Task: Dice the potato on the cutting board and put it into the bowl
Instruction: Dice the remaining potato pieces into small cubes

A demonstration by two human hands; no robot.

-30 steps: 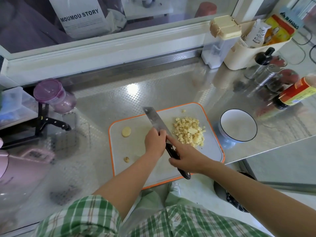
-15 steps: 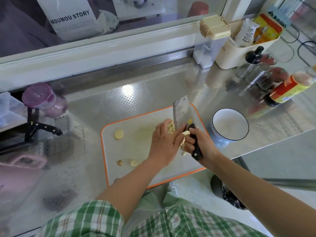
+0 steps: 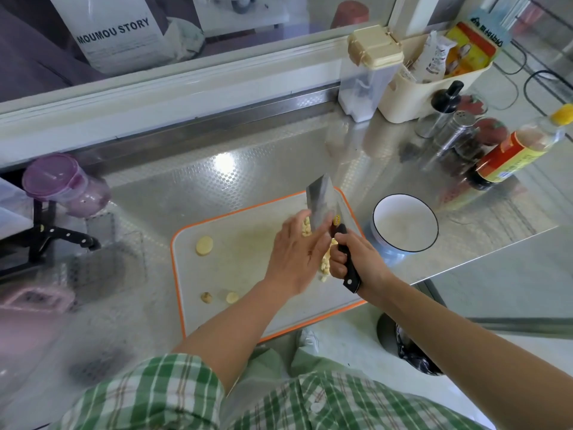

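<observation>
My right hand (image 3: 356,259) grips the black handle of a cleaver (image 3: 322,203), whose blade stands tilted over the right part of the white, orange-rimmed cutting board (image 3: 248,305). My left hand (image 3: 297,252), fingers straight, presses the diced potato (image 3: 324,265) against the blade's left face; most dice are hidden between hand and blade. A round potato slice (image 3: 204,245) and two small scraps (image 3: 218,297) lie on the board's left half. The white bowl with a dark rim (image 3: 404,224) stands just right of the board, holding no potato.
On the steel counter (image 3: 186,187), a soy sauce bottle (image 3: 514,153), shakers (image 3: 449,131) and a cream caddy (image 3: 412,94) stand back right. A purple-lidded jar (image 3: 65,184) and a black-handled knife (image 3: 68,237) lie left. The counter edge runs just right of the bowl.
The cleaver went from lying flat at the board's middle to standing against the dice pile on the right. My left hand moved right and flattened against the dice.
</observation>
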